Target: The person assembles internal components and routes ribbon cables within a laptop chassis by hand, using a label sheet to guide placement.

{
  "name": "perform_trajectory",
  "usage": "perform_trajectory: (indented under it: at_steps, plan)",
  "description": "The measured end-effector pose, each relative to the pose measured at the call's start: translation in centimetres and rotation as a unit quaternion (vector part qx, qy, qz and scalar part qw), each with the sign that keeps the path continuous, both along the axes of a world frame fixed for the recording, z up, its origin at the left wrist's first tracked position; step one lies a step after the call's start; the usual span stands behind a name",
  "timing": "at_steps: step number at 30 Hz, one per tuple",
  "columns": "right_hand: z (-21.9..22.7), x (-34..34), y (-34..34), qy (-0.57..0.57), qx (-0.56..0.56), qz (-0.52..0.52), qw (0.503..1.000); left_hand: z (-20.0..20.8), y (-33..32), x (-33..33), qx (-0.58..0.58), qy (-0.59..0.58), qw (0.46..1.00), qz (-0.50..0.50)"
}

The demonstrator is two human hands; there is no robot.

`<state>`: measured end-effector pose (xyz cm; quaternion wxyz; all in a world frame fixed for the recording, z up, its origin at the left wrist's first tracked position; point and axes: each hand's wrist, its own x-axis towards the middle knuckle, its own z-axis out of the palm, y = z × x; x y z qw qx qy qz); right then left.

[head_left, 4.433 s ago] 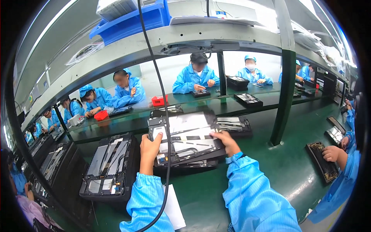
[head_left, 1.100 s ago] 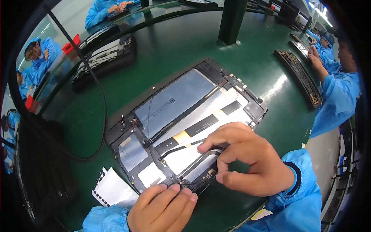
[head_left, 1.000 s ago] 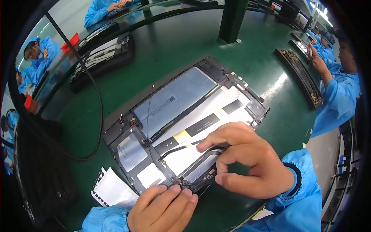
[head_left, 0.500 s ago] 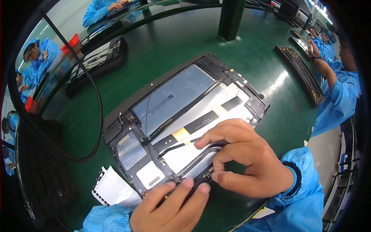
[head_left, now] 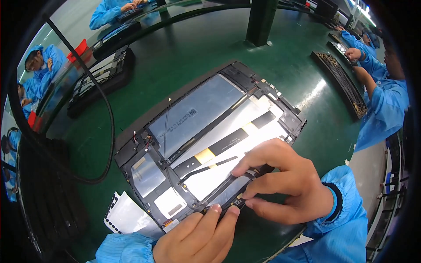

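An opened tablet (head_left: 243, 75) lies tilted, showing its blue-grey battery (head_left: 197, 107), silvery plates and black ribbon cables. Across its near side runs a dark flex cable (head_left: 221, 187) that goes under my right fingers. My right hand (head_left: 291, 186) is bent over the near right edge, its index fingertip touching the cable. The thumb and another finger close together at the edge; anything between them is hidden. My left hand (head_left: 197, 234) rests with stretched fingers along the near edge. A thin loose wire (head_left: 166, 125) crosses the battery.
Left of the tablet lies a curled white sheet (head_left: 129, 215). A thick black cable (head_left: 109, 118) loops down at the left. More opened devices (head_left: 103, 72) stand far left; a long dark tray (head_left: 337, 81) lies right. A dark post (head_left: 262, 22) rises behind. Co-workers sit around.
My right index finger has shifted slightly right, and the flex cable beneath it lies flatter. My left fingers have moved a little right along the near edge.
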<state>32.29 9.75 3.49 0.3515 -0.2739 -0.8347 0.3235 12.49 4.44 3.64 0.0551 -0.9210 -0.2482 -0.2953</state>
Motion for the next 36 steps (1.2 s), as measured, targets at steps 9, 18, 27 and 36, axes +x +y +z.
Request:
perform_trajectory:
  at_steps: [9, 18, 27, 36]
  plan:
    - [-0.6, -0.6, -0.2, -0.015, 0.11, 0.009, 0.994, 0.8, 0.0, 0.2, -0.02, -0.014, 1.0, 0.017]
    - [1.4, -1.8, -0.9, -0.142, 0.216, 0.006, 0.966, -0.2, -0.4, -0.1, -0.036, 0.052, 0.998, 0.009]
    - [0.9, -5.1, -8.7, -0.112, 0.082, 0.039, 0.99, 2.7, -6.4, -8.6, -0.178, 0.01, 0.968, 0.179]
    - [-2.6, -12.7, -10.8, -0.175, 0.167, 0.029, 0.97, -2.7, -8.7, -10.3, -0.203, -0.034, 0.95, 0.234]
